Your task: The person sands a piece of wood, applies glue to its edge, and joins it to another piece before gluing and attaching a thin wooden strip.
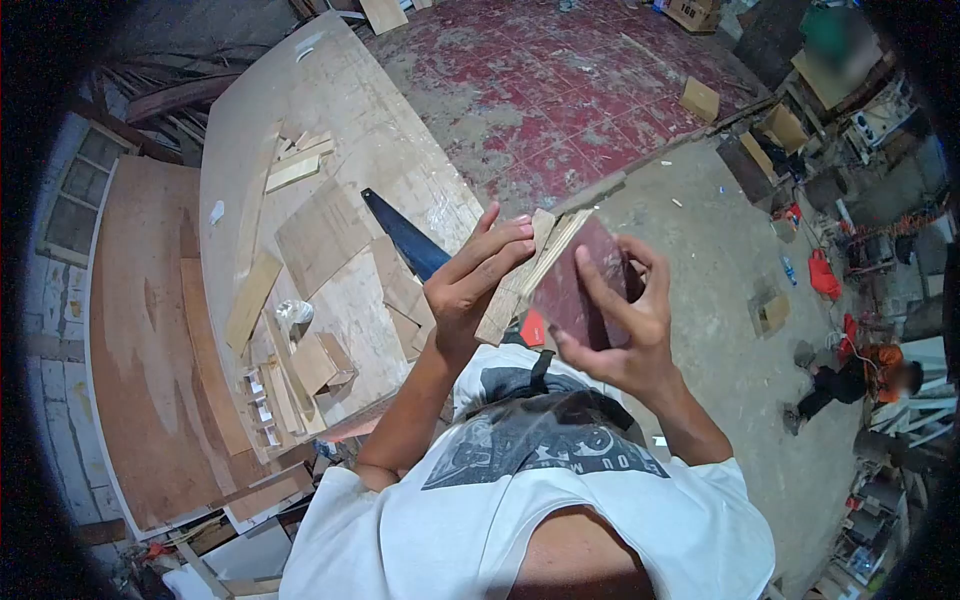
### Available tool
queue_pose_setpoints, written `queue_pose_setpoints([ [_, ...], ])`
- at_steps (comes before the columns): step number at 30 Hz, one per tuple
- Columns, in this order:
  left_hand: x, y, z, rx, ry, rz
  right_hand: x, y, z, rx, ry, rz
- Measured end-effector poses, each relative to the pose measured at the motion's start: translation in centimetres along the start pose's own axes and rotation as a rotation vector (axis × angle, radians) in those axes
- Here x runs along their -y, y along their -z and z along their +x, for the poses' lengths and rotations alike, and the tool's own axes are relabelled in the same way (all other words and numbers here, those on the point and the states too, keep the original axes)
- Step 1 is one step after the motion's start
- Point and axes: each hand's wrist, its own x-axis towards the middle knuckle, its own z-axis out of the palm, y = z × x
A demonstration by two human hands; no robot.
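Observation:
In front of my chest, a plywood block (580, 275) with a reddish-brown face and a pale layered edge is held in my right hand (628, 325), thumb and fingers bent around it. Against its layered edge lies a short light wooden strip (505, 305), tilted. My left hand (478, 272) grips this strip from the other side, fingers fairly straight and pressed together; its thumb is mostly hidden. A hand saw (405, 238) with a dark blade lies on the worktable (335, 85) beside my left hand, its handle end hidden behind that hand.
On the table lie wood strips (298, 168), thin board pieces (330, 225), a whitish roll (294, 313) and a small cardboard box (322, 362). A large brown board (150, 350) leans at the left. Another person (860, 385) is at the far right, near scattered clutter.

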Motion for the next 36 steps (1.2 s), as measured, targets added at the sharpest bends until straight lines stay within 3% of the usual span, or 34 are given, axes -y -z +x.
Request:
queue_pose_setpoints([
  [7,0.8,-0.7,0.1,-0.020,-0.019,0.062,0.1,0.1,0.5,0.068,0.084,-0.002],
  [11,1.3,-0.3,0.0,0.021,-0.047,0.081,-0.4,0.0,0.9,-0.011,-0.001,-0.055],
  [15,0.7,-0.5,0.4,-0.019,0.007,0.081,-0.3,0.0,1.1,0.063,0.093,-0.002],
  [19,1.8,-0.4,-0.1,-0.020,-0.001,0.104,-1.0,-0.6,1.8,-0.016,-0.007,-0.070],
  [21,1.8,-0.2,0.1,-0.019,0.013,0.107,0.3,-0.4,1.6,0.080,0.133,0.052],
  [23,1.7,-0.1,0.7,-0.008,0.053,0.139,-0.1,-0.5,1.7,0.138,0.140,0.028],
  [25,3.2,0.1,0.1,0.105,0.119,0.243,-1.6,-0.5,2.3,0.031,0.035,-0.017],
  [27,2.8,0.0,-0.7,0.116,0.519,-0.052,-2.0,0.9,3.3,0.013,-0.028,-0.025],
  [28,2.4,0.2,-0.7,0.111,0.515,-0.053,-2.6,1.2,3.5,-0.020,-0.047,0.059],
  [30,1.4,0.7,-0.4,0.186,0.780,-0.593,-3.5,1.7,3.7,-0.049,-0.067,0.140],
  [33,0.4,1.0,-0.1,0.241,0.826,-0.644,-3.9,1.9,3.9,-0.096,-0.145,0.393],
  [36,0.3,1.6,-0.6,0.292,0.899,-0.729,-3.7,1.2,3.7,-0.067,0.124,0.227],
])
